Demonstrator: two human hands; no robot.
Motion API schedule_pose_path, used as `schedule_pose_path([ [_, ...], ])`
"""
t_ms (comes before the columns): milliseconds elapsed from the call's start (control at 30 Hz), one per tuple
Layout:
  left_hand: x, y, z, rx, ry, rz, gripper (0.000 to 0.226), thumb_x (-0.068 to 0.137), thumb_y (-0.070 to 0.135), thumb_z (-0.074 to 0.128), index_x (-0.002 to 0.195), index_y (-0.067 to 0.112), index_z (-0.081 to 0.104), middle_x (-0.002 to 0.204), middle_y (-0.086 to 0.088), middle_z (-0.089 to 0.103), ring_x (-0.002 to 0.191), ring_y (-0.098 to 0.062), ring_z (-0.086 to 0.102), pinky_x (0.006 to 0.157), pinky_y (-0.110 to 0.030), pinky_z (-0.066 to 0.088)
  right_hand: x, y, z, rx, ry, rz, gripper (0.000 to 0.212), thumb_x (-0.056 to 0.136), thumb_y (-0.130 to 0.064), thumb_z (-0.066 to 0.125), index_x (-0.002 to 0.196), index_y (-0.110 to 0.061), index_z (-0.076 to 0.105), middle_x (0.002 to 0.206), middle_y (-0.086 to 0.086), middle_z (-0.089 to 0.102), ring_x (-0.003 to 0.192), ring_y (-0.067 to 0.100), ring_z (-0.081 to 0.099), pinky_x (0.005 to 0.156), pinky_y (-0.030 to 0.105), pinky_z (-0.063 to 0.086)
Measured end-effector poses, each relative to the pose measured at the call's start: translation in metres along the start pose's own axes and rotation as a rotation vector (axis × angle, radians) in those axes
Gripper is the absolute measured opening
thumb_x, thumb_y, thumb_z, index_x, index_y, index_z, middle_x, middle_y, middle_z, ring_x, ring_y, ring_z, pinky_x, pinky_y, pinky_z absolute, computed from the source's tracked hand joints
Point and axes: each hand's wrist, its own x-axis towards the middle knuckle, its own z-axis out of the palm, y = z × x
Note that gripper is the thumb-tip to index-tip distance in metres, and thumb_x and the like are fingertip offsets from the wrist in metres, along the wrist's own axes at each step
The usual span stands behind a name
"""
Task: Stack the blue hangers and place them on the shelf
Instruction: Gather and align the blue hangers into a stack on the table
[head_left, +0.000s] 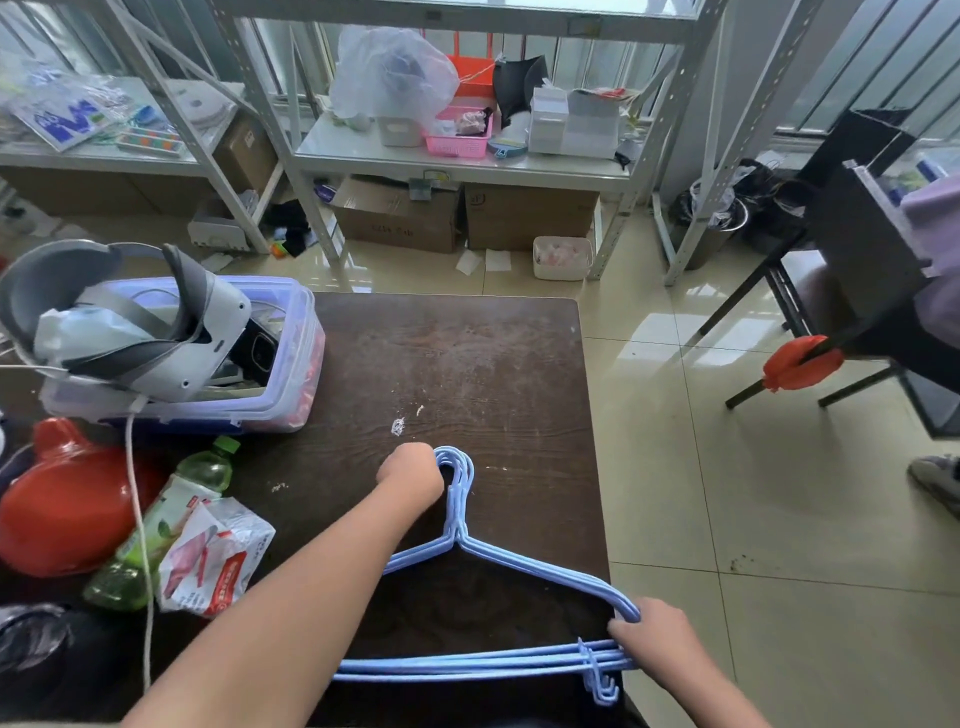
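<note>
Blue hangers (524, 564) lie bunched flat at the near right corner of the dark table (467, 364). Left hand (411, 475) is curled at the hooks, fingers hidden, so grip can't be confirmed. Right hand (655, 633) grips the right shoulder ends, right at the table's right edge (clips overhang the near edge). Bare tabletop ahead; clear bin (291, 374) with a headset (130, 322) far left. Shelf (457, 161) stands beyond the far edge, open tiled floor (753, 493) to the right.
</note>
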Motion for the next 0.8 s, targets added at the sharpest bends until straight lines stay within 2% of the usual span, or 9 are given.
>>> schedule_pose_path([
  [200,0.016,0.006,0.008,0.046,0.005,-0.035,0.031,0.089,0.003,0.047,0.117,0.004,0.061,0.121,-0.013,0.063,0.111,-0.031,0.062,0.086,-0.035,0.051,0.0,0.002,0.0,0.005,-0.014,0.008,0.021,0.08,-0.023,0.052,0.061,-0.017,0.047,0.066,-0.001,0.057,0.058,0.015,0.051,0.05,0.022,0.037],
  [400,0.017,0.001,0.012,0.02,0.094,-0.005,0.026,0.088,0.0,0.047,0.108,0.005,0.064,0.11,-0.014,0.066,0.103,-0.033,0.064,0.074,-0.035,0.051,0.007,0.008,0.002,0.018,0.006,0.009,0.022,0.081,-0.015,0.047,0.06,-0.014,0.052,0.065,0.005,0.063,0.059,0.025,0.059,0.051,0.026,0.041],
  [467,0.016,0.001,0.013,0.007,0.114,0.016,0.025,0.088,-0.001,0.046,0.104,0.004,0.064,0.109,-0.015,0.066,0.104,-0.034,0.063,0.074,-0.035,0.049,0.009,0.011,0.003,0.015,0.024,-0.001,0.022,0.081,-0.015,0.047,0.062,-0.011,0.057,0.064,0.005,0.065,0.061,0.026,0.062,0.051,0.027,0.041],
  [667,0.015,-0.001,0.014,0.044,0.11,0.03,0.024,0.089,0.002,0.048,0.106,0.006,0.065,0.11,-0.014,0.066,0.105,-0.033,0.063,0.081,-0.037,0.051,0.009,0.015,0.011,0.061,0.063,-0.025,0.02,0.079,-0.009,0.05,0.065,-0.013,0.065,0.067,0.005,0.069,0.066,0.026,0.066,0.062,0.034,0.054],
  [800,0.017,-0.003,0.012,0.141,0.065,0.05,0.025,0.088,0.015,0.059,0.112,0.011,0.064,0.113,-0.009,0.066,0.106,-0.029,0.064,0.08,-0.036,0.052,0.011,0.015,0.008,0.08,0.067,-0.005,0.021,0.076,-0.01,0.05,0.064,-0.014,0.067,0.064,0.005,0.07,0.063,0.027,0.067,0.062,0.036,0.058],
])
